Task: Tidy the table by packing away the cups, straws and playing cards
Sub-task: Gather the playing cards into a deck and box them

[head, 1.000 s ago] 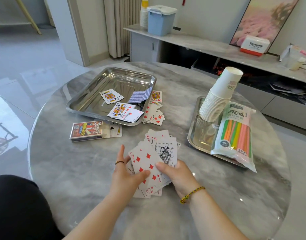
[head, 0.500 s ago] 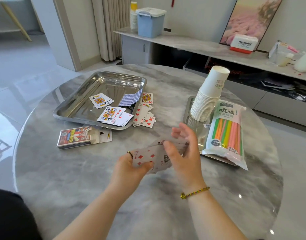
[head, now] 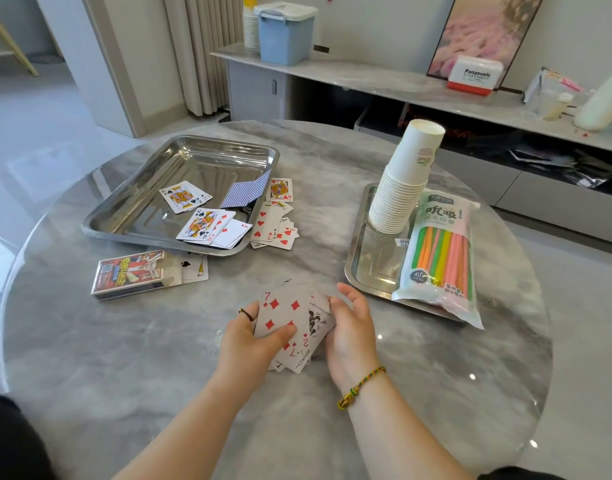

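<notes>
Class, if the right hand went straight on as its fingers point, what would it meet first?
Likely nothing: the right hand points along bare table between the loose cards and the cup tray. Depth is unclear; it might clip the cards.

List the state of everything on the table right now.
Held cards: uneven bundle, gripped by left hand.
Right hand: cupped at bundle's edge.
Card box: flap open.
Loose cards: scattered in and beside left tray.
Cups: nested, inverted, on right tray.
Straw pack: lying on right tray.
</notes>
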### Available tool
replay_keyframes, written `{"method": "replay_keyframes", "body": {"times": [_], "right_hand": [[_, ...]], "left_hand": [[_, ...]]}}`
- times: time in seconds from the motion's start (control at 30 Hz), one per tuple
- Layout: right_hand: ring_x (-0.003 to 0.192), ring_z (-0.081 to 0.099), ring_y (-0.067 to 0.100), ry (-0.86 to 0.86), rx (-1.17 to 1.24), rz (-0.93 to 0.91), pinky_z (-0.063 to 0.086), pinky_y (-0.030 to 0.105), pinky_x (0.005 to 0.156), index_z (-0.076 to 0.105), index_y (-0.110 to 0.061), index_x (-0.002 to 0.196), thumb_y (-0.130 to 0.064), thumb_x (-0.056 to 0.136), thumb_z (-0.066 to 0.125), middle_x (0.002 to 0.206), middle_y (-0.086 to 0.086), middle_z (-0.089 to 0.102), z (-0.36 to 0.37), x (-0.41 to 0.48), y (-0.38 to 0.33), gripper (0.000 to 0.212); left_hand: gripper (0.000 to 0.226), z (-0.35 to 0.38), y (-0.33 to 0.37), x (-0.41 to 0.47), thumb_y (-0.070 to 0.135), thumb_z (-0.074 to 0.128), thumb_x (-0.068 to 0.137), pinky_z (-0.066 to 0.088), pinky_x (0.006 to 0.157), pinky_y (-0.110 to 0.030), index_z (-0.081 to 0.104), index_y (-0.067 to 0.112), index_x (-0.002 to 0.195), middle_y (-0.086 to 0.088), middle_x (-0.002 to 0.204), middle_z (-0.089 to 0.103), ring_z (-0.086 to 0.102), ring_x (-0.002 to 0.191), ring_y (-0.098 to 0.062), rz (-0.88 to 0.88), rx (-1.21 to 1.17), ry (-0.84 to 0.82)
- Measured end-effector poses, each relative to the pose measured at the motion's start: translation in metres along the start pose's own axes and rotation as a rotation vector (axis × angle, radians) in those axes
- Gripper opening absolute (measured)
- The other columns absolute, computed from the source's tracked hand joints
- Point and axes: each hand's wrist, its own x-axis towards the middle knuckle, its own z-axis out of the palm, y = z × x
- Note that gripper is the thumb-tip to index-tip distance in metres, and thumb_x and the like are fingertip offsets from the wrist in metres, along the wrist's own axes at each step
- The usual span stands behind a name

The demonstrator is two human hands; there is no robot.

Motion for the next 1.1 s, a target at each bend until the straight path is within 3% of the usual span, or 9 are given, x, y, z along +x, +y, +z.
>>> {"method": "replay_keyframes", "body": {"times": [0.1, 0.23, 0.3, 0.47, 0.73, 0.83, 0.9, 1.0, 1.1], "right_hand": [[0.078, 0.056, 0.013, -0.013, -0.232, -0.255, 0.045, 0.020, 0.069, 0.052, -0.029, 0.077, -0.011, 0.088, 0.046, 0.080, -0.003, 0.059, 0.002, -0.003, -0.009, 0.022], [0.087, 0.049, -0.011, -0.189, -0.604, -0.696, 0.034, 0.000, 0.073, 0.050, -0.041, 0.074, -0.050, 0.065, 0.053, 0.082, -0.023, 0.054, 0.005, -0.017, -0.024, 0.013], [0.076, 0.050, -0.008, -0.216, -0.714, -0.696, 0.036, 0.004, 0.068, 0.050, -0.039, 0.064, -0.045, 0.068, 0.056, 0.069, -0.021, 0.055, 0.004, -0.019, -0.021, 0.010], [0.049, 0.048, 0.001, -0.054, -0.431, -0.476, 0.039, 0.009, 0.050, 0.052, -0.027, 0.067, 0.000, 0.084, 0.043, 0.049, -0.008, 0.054, -0.004, -0.009, -0.013, 0.033], [0.052, 0.054, 0.003, -0.072, -0.200, -0.224, 0.045, 0.019, 0.054, 0.053, -0.023, 0.076, -0.008, 0.093, 0.035, 0.050, -0.010, 0.059, -0.006, -0.003, -0.015, 0.029], [0.077, 0.052, -0.010, -0.030, -0.349, -0.419, 0.040, 0.007, 0.074, 0.048, -0.035, 0.083, -0.031, 0.087, 0.049, 0.086, -0.011, 0.058, -0.005, -0.009, -0.016, 0.005], [0.092, 0.046, -0.011, -0.092, -0.565, -0.646, 0.031, 0.002, 0.085, 0.045, -0.039, 0.089, -0.049, 0.067, 0.055, 0.096, -0.022, 0.049, -0.004, -0.014, -0.018, 0.026], [0.084, 0.045, -0.003, -0.156, -0.827, -0.848, 0.035, 0.018, 0.088, 0.061, -0.022, 0.080, -0.051, 0.060, 0.052, 0.083, -0.021, 0.052, 0.000, -0.018, -0.015, 0.037], [0.071, 0.045, 0.001, -0.103, -0.794, -0.779, 0.040, 0.025, 0.084, 0.061, -0.014, 0.062, -0.039, 0.070, 0.053, 0.061, -0.020, 0.050, -0.002, -0.015, -0.014, 0.028]], "left_hand": [[0.036, 0.001, 0.001, -0.002, -0.007, 0.066, 0.073, 0.051, 0.050, -0.013, 0.061, 0.028, 0.071, 0.019, 0.056, 0.068, 0.063, 0.053, 0.002, 0.045, 0.027, -0.030], [0.048, 0.009, 0.003, -0.008, -0.014, 0.061, 0.072, 0.046, 0.050, -0.007, 0.066, 0.033, 0.062, 0.019, 0.057, 0.068, 0.062, 0.055, 0.005, 0.130, 0.102, -0.072], [0.051, 0.010, 0.001, -0.008, -0.015, 0.060, 0.071, 0.046, 0.049, -0.008, 0.066, 0.035, 0.062, 0.019, 0.057, 0.068, 0.062, 0.054, 0.005, 0.145, 0.114, -0.067], [0.046, 0.008, -0.004, -0.005, -0.008, 0.065, 0.072, 0.045, 0.052, -0.005, 0.061, 0.037, 0.071, 0.028, 0.058, 0.065, 0.059, 0.058, 0.009, 0.165, 0.189, -0.107], [0.041, 0.008, -0.011, 0.000, -0.004, 0.068, 0.072, 0.044, 0.054, -0.003, 0.059, 0.036, 0.075, 0.021, 0.063, 0.065, 0.060, 0.059, 0.011, 0.125, 0.171, -0.062], [0.041, 0.009, -0.011, -0.001, -0.001, 0.068, 0.073, 0.043, 0.053, -0.003, 0.059, 0.038, 0.071, 0.027, 0.056, 0.065, 0.059, 0.058, 0.011, 0.125, 0.190, -0.050], [0.039, 0.009, -0.010, -0.002, 0.003, 0.067, 0.072, 0.045, 0.054, -0.006, 0.063, 0.041, 0.064, 0.027, 0.058, 0.066, 0.060, 0.058, 0.009, 0.148, 0.222, -0.058], [0.039, 0.011, -0.008, -0.004, 0.006, 0.064, 0.071, 0.044, 0.053, -0.008, 0.063, 0.044, 0.063, 0.026, 0.061, 0.066, 0.059, 0.058, 0.008, 0.178, 0.265, -0.067], [0.036, 0.011, -0.009, -0.002, 0.001, 0.066, 0.072, 0.042, 0.052, -0.005, 0.062, 0.037, 0.067, 0.024, 0.057, 0.066, 0.058, 0.057, 0.008, 0.153, 0.223, -0.081]]}}
